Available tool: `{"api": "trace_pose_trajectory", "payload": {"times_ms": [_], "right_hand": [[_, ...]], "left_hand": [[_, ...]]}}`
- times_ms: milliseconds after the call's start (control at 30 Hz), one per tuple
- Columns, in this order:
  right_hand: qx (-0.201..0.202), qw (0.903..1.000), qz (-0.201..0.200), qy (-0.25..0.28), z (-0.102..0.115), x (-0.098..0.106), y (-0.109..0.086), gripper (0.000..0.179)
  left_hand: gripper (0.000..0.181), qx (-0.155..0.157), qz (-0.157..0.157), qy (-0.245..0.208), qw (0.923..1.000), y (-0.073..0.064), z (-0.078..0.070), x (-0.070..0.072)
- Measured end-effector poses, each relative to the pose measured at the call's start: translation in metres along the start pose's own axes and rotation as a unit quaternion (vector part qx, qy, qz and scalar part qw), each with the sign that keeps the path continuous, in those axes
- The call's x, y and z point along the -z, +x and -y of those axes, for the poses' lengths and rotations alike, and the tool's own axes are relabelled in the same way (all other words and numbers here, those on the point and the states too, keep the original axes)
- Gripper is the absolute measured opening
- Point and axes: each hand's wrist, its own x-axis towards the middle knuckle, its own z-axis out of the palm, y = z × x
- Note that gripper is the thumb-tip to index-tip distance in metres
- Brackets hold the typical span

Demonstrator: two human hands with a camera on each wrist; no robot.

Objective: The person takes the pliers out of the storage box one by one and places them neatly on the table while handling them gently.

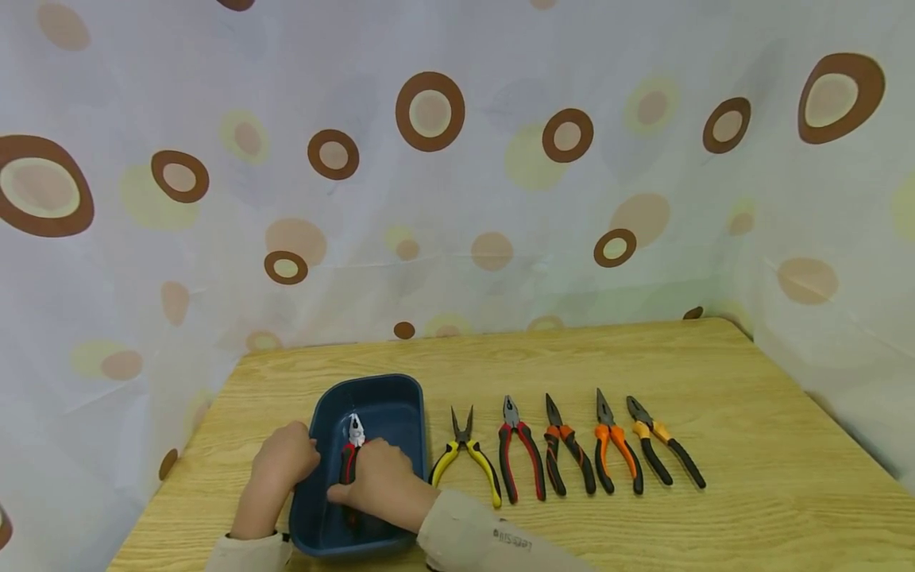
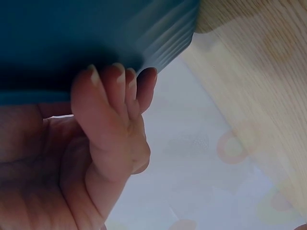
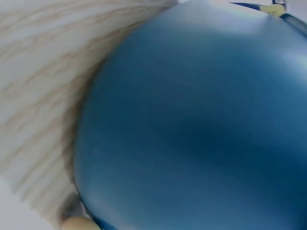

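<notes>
A dark blue plastic basin [image 1: 400,405] stands on the left part of the table. My left hand [image 1: 282,457] grips its left rim; in the left wrist view the fingers [image 2: 115,91] bend against the wall. Inside the basin, my right hand [image 1: 384,481] holds a pair of combination pliers [image 1: 349,457] with red and black handles, their metal jaws pointing away from me. The palm side of this hand and part of the handles are hidden. The right wrist view shows mostly the basin's blue wall [image 3: 182,120], not the fingers.
Right of the basin, several pliers lie in a row: yellow-black needle-nose pliers [image 1: 463,445], red-black combination pliers [image 1: 509,429], orange-black long-nose pliers [image 1: 554,413], orange long-nose pliers [image 1: 604,417] and light-orange-and-black pliers [image 1: 643,425]. A patterned curtain [image 1: 493,206] surrounds the wooden table [image 1: 772,477].
</notes>
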Motion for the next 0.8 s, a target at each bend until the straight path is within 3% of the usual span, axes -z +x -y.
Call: {"api": "trace_pose_trajectory", "payload": {"times_ms": [400, 800], "right_hand": [[0.016, 0.9969, -0.013, 0.076, -0.007, 0.02, -0.011, 0.059], [0.027, 0.9918, -0.035, 0.12, -0.016, 0.037, -0.025, 0.065]], "left_hand": [[0.019, 0.015, 0.012, -0.014, 0.9997, 0.0, 0.0, -0.001], [0.019, 0.003, -0.014, -0.007, 0.9999, 0.002, 0.0, -0.003]]}}
